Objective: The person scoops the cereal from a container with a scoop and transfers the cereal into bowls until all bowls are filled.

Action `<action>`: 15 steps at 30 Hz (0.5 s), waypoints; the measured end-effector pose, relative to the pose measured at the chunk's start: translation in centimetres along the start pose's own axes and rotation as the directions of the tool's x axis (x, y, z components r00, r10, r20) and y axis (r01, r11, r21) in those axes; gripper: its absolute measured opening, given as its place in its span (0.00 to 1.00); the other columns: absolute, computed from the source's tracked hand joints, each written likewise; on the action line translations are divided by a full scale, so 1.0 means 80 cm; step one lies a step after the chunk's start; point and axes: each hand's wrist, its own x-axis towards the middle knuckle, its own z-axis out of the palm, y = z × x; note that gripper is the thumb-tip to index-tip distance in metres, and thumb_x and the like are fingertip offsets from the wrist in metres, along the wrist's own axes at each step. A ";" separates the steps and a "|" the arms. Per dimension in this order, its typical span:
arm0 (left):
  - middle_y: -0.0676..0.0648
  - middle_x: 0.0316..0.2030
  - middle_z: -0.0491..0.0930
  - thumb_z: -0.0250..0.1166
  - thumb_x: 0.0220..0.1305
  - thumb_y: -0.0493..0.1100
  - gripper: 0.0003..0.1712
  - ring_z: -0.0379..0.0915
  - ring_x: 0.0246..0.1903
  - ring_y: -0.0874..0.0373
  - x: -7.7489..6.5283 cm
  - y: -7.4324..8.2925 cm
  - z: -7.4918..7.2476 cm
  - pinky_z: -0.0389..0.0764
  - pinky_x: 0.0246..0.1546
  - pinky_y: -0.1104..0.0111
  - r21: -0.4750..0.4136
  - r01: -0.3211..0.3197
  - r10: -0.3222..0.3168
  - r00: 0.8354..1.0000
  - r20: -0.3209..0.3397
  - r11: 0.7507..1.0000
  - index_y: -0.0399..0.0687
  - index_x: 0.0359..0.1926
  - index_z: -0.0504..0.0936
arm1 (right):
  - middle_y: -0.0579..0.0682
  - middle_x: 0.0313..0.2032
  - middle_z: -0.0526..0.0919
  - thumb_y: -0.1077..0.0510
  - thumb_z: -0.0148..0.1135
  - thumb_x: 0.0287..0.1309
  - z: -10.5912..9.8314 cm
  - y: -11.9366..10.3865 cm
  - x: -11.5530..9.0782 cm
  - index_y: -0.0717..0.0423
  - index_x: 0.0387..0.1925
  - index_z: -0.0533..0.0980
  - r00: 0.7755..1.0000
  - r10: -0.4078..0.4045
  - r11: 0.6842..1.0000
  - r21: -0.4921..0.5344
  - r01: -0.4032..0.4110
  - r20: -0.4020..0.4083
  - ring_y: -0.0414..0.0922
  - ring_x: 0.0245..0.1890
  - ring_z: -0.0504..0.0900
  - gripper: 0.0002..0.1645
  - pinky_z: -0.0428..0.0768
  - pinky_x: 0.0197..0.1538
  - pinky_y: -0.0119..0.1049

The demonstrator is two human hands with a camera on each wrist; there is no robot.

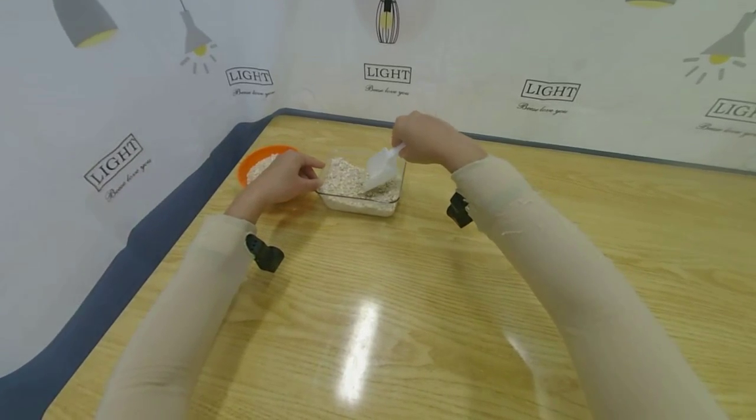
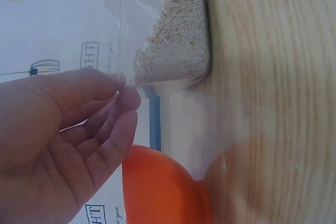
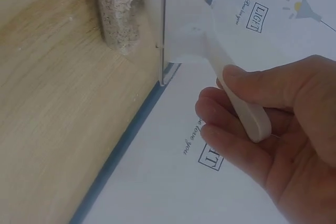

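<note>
A clear rectangular container stands on the table, holding pale oat flakes heaped higher toward its left side. My left hand is at the container's left end; in the left wrist view its thumb and a fingertip pinch the rim. With my right hand I grip a white plastic scoop by its handle, thumb on one side and curled fingers on the other. The scoop's blade slants down over the rim into the right part of the flakes, its tip hidden among them.
Behind my left hand sits an orange bowl, also with flakes in it and partly covered by the hand. The wooden table meets a lamp-patterned wall covering along its back and left edges.
</note>
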 end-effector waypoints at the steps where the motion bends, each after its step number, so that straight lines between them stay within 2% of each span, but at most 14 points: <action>1: 0.36 0.39 0.78 0.59 0.60 0.34 0.23 0.72 0.33 0.50 0.000 0.000 0.000 0.74 0.38 0.62 0.001 -0.001 0.001 1.000 -0.002 1.000 0.29 0.57 0.71 | 0.58 0.35 0.81 0.71 0.53 0.53 0.003 0.002 0.001 0.66 0.35 0.80 1.000 0.001 1.000 0.019 -0.001 -0.004 0.50 0.31 0.78 0.11 0.77 0.39 0.40; 4: 0.36 0.39 0.78 0.59 0.60 0.33 0.23 0.72 0.33 0.50 0.000 0.000 0.000 0.74 0.37 0.62 0.000 -0.007 0.007 1.000 -0.006 1.000 0.29 0.57 0.71 | 0.57 0.34 0.82 0.71 0.53 0.54 0.012 0.005 0.006 0.65 0.36 0.81 1.000 0.005 0.998 0.069 -0.004 -0.012 0.48 0.29 0.78 0.12 0.77 0.38 0.39; 9: 0.36 0.40 0.78 0.60 0.60 0.33 0.23 0.73 0.34 0.49 0.001 0.001 0.000 0.75 0.39 0.61 0.004 -0.017 0.017 1.000 -0.005 1.000 0.29 0.57 0.71 | 0.59 0.41 0.81 0.69 0.54 0.56 0.026 0.006 0.013 0.65 0.42 0.80 1.000 0.012 0.989 0.145 -0.009 -0.020 0.51 0.39 0.80 0.13 0.76 0.45 0.41; 12: 0.35 0.41 0.78 0.59 0.60 0.32 0.23 0.72 0.35 0.49 0.002 0.001 0.000 0.75 0.40 0.61 0.010 -0.014 0.014 1.000 -0.001 1.000 0.29 0.57 0.71 | 0.59 0.42 0.81 0.69 0.56 0.56 0.034 0.006 0.016 0.66 0.43 0.80 0.999 0.002 0.985 0.174 0.005 -0.042 0.51 0.41 0.79 0.13 0.75 0.46 0.41; 15: 0.35 0.41 0.78 0.59 0.60 0.32 0.23 0.72 0.35 0.49 0.001 0.002 -0.001 0.75 0.40 0.61 0.012 -0.005 0.005 1.000 0.004 1.000 0.30 0.57 0.71 | 0.58 0.41 0.82 0.69 0.56 0.55 0.043 0.004 0.018 0.65 0.42 0.80 0.998 -0.004 0.977 0.211 0.017 -0.063 0.49 0.36 0.78 0.13 0.75 0.43 0.39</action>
